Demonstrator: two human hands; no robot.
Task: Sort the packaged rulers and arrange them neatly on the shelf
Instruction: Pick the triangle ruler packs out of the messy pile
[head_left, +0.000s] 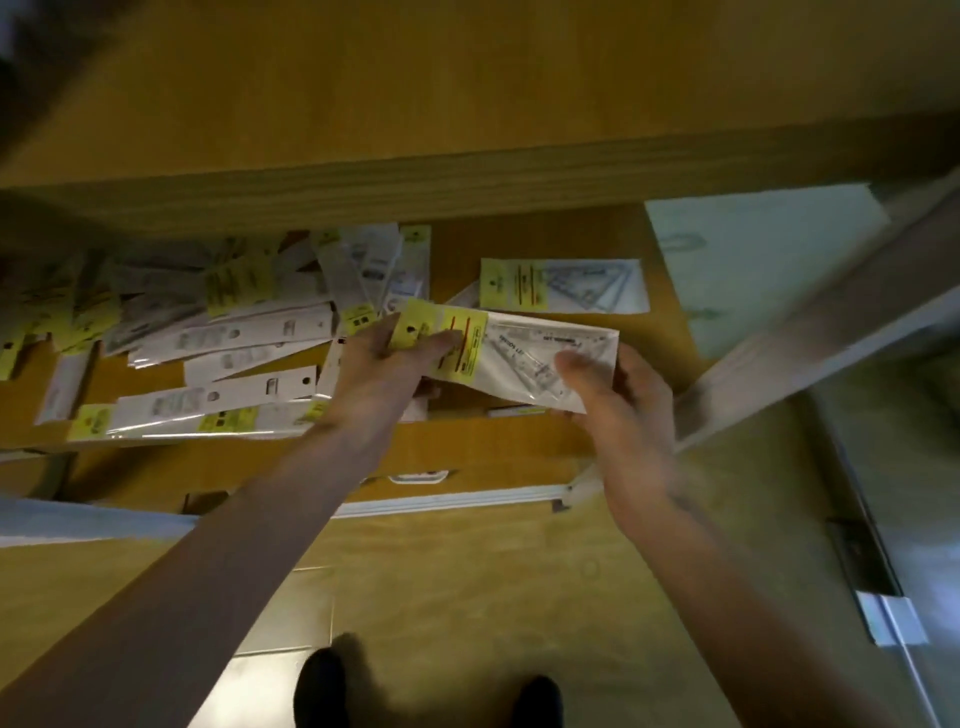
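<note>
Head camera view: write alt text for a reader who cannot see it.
Both hands hold one packaged triangle ruler over a wooden shelf: the left hand grips its yellow header end, the right hand its clear end. Another triangle ruler pack lies flat behind it, and a jumbled pile of ruler packs covers the shelf's left side.

Both arms are being stretched forward; the left hand (387, 358) and right hand (618, 395) are being curled, thumbs on top.

Warm, dim indoor light gives everything a yellow cast. Motion blur smears the whole view, worst at the top left corner and right edge. Wide-angle distortion bends the shelf (467, 176) edges; printed labels are unreadable.
</note>
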